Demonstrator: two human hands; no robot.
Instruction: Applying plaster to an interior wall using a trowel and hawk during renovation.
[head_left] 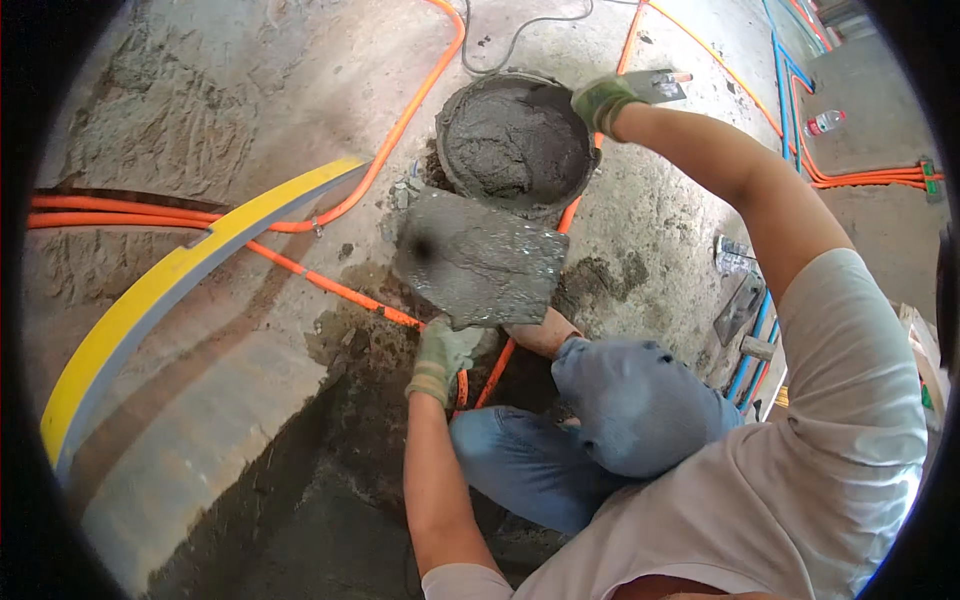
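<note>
My left hand (445, 358), in a pale green and white work glove, grips the near edge of a flat grey slab (485, 258). The slab's upper face looks wet and glistening, and it tilts against the near side of a round bucket (447, 165). Thick grey mortar (515, 140) fills much of the bucket. Out at the bucket's far right rim is my right hand (604, 102), in a green glove, its fingers curled over the rim. Just beyond that hand a trowel (657, 87) shows a metal blade, partly hidden by the glove.
A yellow straightedge (190, 262) curves across the left. Orange conduits (400, 125) run over the rough floor, passing under the slab. At right are blue pipes (782, 90), a plastic bottle (825, 122), another bottle (735, 255), a flat trowel (740, 308) and a mallet (758, 348).
</note>
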